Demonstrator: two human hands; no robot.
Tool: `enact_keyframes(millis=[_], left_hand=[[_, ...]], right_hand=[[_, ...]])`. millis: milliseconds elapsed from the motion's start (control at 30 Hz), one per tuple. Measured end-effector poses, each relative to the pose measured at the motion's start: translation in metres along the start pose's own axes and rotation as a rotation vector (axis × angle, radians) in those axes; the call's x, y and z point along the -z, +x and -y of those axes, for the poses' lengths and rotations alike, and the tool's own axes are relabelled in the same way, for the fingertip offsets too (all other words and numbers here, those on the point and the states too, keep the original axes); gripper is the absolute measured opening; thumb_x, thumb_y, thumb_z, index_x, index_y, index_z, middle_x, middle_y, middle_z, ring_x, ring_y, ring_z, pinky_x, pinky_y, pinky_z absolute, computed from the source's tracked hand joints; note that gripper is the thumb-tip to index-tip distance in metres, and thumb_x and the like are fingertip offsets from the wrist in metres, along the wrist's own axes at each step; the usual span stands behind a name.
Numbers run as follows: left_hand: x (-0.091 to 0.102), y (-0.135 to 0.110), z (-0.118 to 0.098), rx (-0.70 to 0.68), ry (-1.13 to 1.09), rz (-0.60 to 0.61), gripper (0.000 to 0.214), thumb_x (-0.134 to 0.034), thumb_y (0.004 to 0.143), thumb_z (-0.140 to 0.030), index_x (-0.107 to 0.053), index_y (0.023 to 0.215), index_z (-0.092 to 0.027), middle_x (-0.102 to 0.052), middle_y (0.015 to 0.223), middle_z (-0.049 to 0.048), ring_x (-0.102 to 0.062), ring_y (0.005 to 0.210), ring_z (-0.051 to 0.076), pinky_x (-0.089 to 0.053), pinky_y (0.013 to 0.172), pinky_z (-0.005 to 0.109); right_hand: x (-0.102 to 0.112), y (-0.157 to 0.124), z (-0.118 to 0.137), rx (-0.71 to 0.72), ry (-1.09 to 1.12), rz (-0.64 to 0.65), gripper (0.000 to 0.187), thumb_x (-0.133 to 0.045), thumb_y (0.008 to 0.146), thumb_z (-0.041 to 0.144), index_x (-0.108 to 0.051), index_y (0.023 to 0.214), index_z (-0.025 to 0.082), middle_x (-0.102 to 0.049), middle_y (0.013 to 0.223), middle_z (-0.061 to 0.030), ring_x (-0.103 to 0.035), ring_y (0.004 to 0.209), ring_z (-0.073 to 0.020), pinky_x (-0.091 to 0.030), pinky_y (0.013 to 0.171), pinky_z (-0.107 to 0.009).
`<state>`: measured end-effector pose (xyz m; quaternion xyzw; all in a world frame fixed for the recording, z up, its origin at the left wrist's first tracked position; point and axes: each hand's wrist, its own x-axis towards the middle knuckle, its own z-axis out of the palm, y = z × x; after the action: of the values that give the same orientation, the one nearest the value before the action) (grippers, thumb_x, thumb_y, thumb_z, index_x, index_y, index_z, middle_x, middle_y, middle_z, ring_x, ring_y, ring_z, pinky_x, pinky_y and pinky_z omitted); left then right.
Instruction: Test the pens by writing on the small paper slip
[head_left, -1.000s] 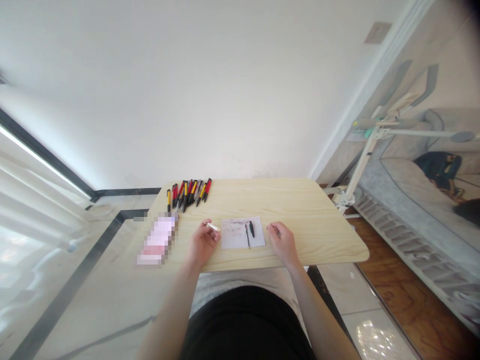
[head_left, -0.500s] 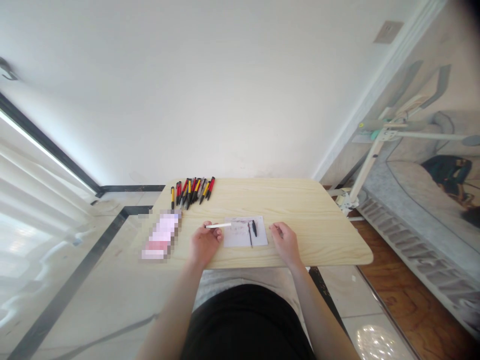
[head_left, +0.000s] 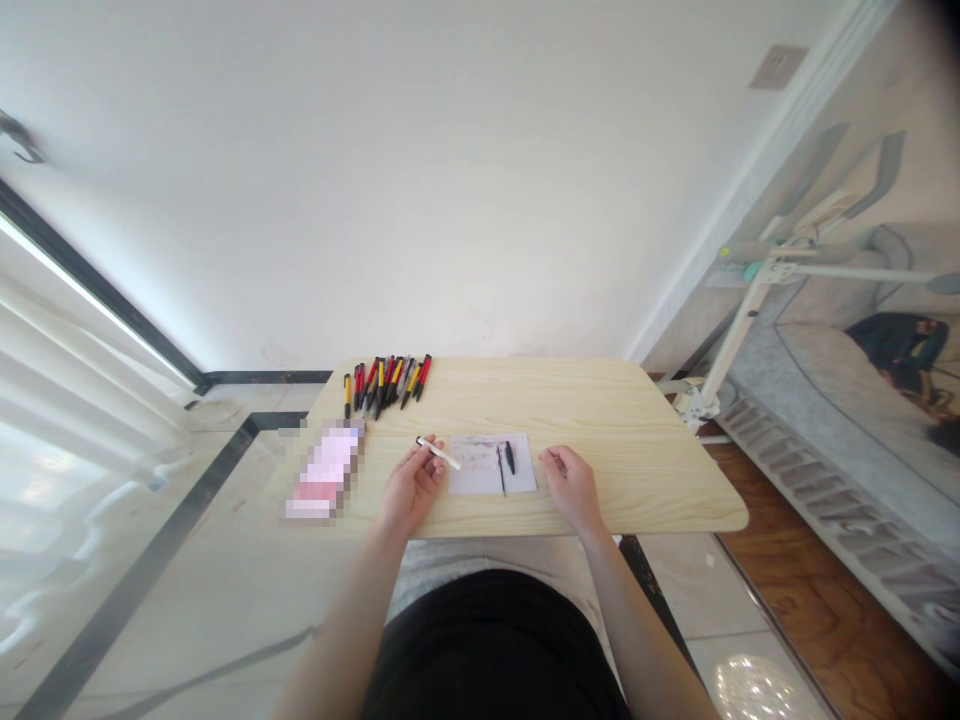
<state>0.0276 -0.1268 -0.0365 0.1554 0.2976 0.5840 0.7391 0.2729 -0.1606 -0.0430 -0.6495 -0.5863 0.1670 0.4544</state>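
Between the fingers of my left hand [head_left: 415, 485] is a white pen barrel [head_left: 439, 453] with a dark end, slanting down toward the paper. A white sheet of paper [head_left: 472, 482] with faint scribbles lies between my hands. On it rest a thin dark pen refill [head_left: 502, 472] and a short black pen part [head_left: 510, 458]. My right hand [head_left: 571, 482] rests just right of the sheet, its thumb and fingers pinched together. Whether anything small is in that pinch, I cannot make out.
Several red, yellow and grey pens [head_left: 386, 382] lie in a pile at the table's back left. A pixelated pink-and-white item [head_left: 326, 470] is at the left edge. The wooden table [head_left: 600, 400] meets a white wall [head_left: 465, 200]. A white metal frame [head_left: 731, 340] stands at the right.
The white pen barrel has turned in my left hand, from nearly level to slanting down to the right. My right hand stays in place.
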Motion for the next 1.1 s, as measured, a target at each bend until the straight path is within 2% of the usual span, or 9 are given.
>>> enact_keyframes(millis=[233,400,500,567,600,700,800,933,1100], left_hand=[[-0.007,-0.004,-0.004,0.074,-0.169,-0.066,0.007,-0.053,0.078,-0.011,-0.059,0.081,-0.013,-0.063,0.069,0.0013,-0.051,0.045,0.004,-0.043,0.042,0.015],[-0.019,-0.006,-0.009,-0.028,-0.348,-0.113,0.005,-0.055,0.077,-0.013,-0.058,0.074,-0.015,-0.063,0.065,-0.0018,-0.057,0.054,0.007,-0.042,0.045,0.017],[-0.024,-0.007,-0.007,0.137,-0.288,-0.091,0.003,-0.056,0.076,-0.012,-0.058,0.076,-0.014,-0.064,0.068,0.0004,-0.056,0.052,0.007,-0.042,0.045,0.019],[-0.026,-0.007,-0.006,0.091,-0.316,-0.09,0.004,-0.055,0.077,-0.012,-0.058,0.074,-0.014,-0.064,0.068,-0.0005,-0.057,0.053,0.007,-0.044,0.048,0.019],[-0.026,-0.006,-0.007,0.053,-0.337,-0.108,0.005,-0.055,0.077,-0.012,-0.057,0.073,-0.014,-0.064,0.066,-0.0009,-0.057,0.055,0.007,-0.044,0.048,0.019],[-0.023,-0.005,-0.011,0.096,-0.338,-0.099,0.005,-0.055,0.078,-0.013,-0.057,0.074,-0.014,-0.064,0.068,-0.0004,-0.058,0.056,0.008,-0.044,0.049,0.02],[-0.018,-0.004,-0.011,-0.005,-0.369,-0.079,0.007,-0.054,0.079,-0.014,-0.058,0.074,-0.015,-0.064,0.068,-0.0009,-0.059,0.059,0.008,-0.045,0.051,0.019],[-0.012,-0.004,-0.002,0.091,-0.293,-0.051,0.007,-0.053,0.079,-0.012,-0.059,0.076,-0.014,-0.066,0.073,0.0015,-0.061,0.062,0.01,-0.049,0.057,0.022],[-0.005,-0.002,0.011,0.16,-0.31,0.005,0.007,-0.054,0.08,-0.015,-0.06,0.077,-0.016,-0.066,0.076,0.002,-0.063,0.073,0.014,-0.05,0.068,0.03]], right_hand=[[0.0,0.0,0.001,-0.006,-0.016,0.009,0.027,-0.043,0.081,0.038,-0.059,0.074,0.017,-0.061,0.071,-0.0036,-0.057,0.066,-0.0165,-0.041,0.063,-0.026],[0.001,0.0,0.001,-0.001,-0.014,0.014,0.026,-0.043,0.082,0.036,-0.058,0.074,0.017,-0.061,0.071,-0.0033,-0.056,0.066,-0.016,-0.041,0.063,-0.025],[0.0,0.0,0.001,-0.003,-0.015,0.009,0.025,-0.044,0.081,0.036,-0.058,0.075,0.016,-0.061,0.071,-0.0034,-0.056,0.066,-0.016,-0.041,0.063,-0.026],[0.0,0.0,0.0,-0.001,-0.009,0.003,0.025,-0.044,0.081,0.036,-0.058,0.075,0.016,-0.061,0.072,-0.0035,-0.056,0.066,-0.0159,-0.042,0.062,-0.026],[-0.001,0.0,-0.001,0.001,-0.002,0.001,0.025,-0.044,0.082,0.035,-0.059,0.077,0.016,-0.061,0.073,-0.0035,-0.056,0.067,-0.0159,-0.042,0.063,-0.026],[-0.002,0.001,-0.003,0.017,0.024,-0.013,0.023,-0.044,0.082,0.034,-0.059,0.082,0.017,-0.062,0.078,-0.0039,-0.056,0.069,-0.0161,-0.044,0.065,-0.027],[-0.002,0.002,-0.003,0.064,0.024,-0.047,0.019,-0.046,0.08,0.03,-0.058,0.087,0.017,-0.061,0.083,-0.0048,-0.056,0.07,-0.0159,-0.045,0.067,-0.029],[-0.007,-0.002,0.008,0.213,-0.034,-0.056,0.013,-0.049,0.077,0.024,-0.059,0.084,0.018,-0.058,0.089,-0.0064,-0.055,0.081,-0.0177,-0.045,0.076,-0.032],[-0.02,-0.007,0.031,0.293,-0.23,0.056,0.009,-0.055,0.074,0.022,-0.063,0.077,0.021,-0.055,0.098,-0.0074,-0.051,0.094,-0.0206,-0.04,0.085,-0.036]])
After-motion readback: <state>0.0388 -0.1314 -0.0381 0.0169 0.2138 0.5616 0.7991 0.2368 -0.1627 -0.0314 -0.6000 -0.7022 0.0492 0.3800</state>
